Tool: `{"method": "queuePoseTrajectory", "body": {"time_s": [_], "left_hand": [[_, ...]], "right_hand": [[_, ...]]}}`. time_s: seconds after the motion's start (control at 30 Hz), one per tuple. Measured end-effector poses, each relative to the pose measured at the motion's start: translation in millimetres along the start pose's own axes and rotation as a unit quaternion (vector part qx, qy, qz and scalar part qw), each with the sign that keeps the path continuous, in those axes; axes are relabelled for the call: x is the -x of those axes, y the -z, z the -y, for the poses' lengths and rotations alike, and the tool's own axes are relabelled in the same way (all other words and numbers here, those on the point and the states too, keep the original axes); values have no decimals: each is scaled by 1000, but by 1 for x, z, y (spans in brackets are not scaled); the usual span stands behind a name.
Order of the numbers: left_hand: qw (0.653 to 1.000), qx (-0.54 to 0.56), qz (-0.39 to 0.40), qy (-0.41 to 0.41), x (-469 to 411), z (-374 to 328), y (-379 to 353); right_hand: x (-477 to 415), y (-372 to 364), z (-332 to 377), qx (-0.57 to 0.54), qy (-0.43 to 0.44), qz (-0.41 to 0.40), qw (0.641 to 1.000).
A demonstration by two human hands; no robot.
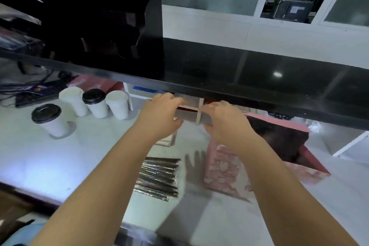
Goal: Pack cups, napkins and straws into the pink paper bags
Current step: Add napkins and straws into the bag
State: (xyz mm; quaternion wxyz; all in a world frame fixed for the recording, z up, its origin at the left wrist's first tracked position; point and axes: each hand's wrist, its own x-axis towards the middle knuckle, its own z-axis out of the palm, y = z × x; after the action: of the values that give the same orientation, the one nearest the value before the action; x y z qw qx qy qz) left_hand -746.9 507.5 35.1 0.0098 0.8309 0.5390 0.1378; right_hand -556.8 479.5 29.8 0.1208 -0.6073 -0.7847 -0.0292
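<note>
Both hands, left hand (159,114) and right hand (223,120), curl their fingers and pinch opposite ends of a flat grey piece (187,115) crossed by a pale strip; what it is cannot be told. Nearer than the grip lies a bundle of wrapped straws (159,179) on the white counter (60,156). Below the right hand stands an open pink paper bag (225,170). Left of the grip stand four white cups (50,120), two with black lids. Just beyond the grip runs a black ledge (259,94), then a white wall with a window (295,0).
</note>
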Motion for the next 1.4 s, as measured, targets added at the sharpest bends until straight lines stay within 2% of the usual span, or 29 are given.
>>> {"method": "queuePoseTrajectory", "body": {"time_s": [0.1, 0.2, 0.47, 0.73, 0.97, 1.27, 1.4], "left_hand": [[999, -10, 8, 40, 20, 35, 1], [997, -10, 23, 73, 40, 67, -5], [984, 13, 102, 149, 90, 126, -57], [972, 43, 151, 175, 118, 158, -117], [966, 79, 154, 190, 140, 179, -144], [969, 92, 144, 178, 135, 188, -147], [971, 94, 131, 179, 127, 193, -142]], "right_hand": [[-19, -13, 35, -14, 40, -28, 999], [-32, -32, 69, -38, 75, 4, 996], [-32, -115, 110, -72, 59, 132, 987], [-13, -184, 128, -89, 21, 198, 976], [-5, -223, 137, -59, -20, 175, 983], [-3, -228, 137, -167, -97, 138, 971], [-5, -221, 130, -230, -165, 152, 947]]}}
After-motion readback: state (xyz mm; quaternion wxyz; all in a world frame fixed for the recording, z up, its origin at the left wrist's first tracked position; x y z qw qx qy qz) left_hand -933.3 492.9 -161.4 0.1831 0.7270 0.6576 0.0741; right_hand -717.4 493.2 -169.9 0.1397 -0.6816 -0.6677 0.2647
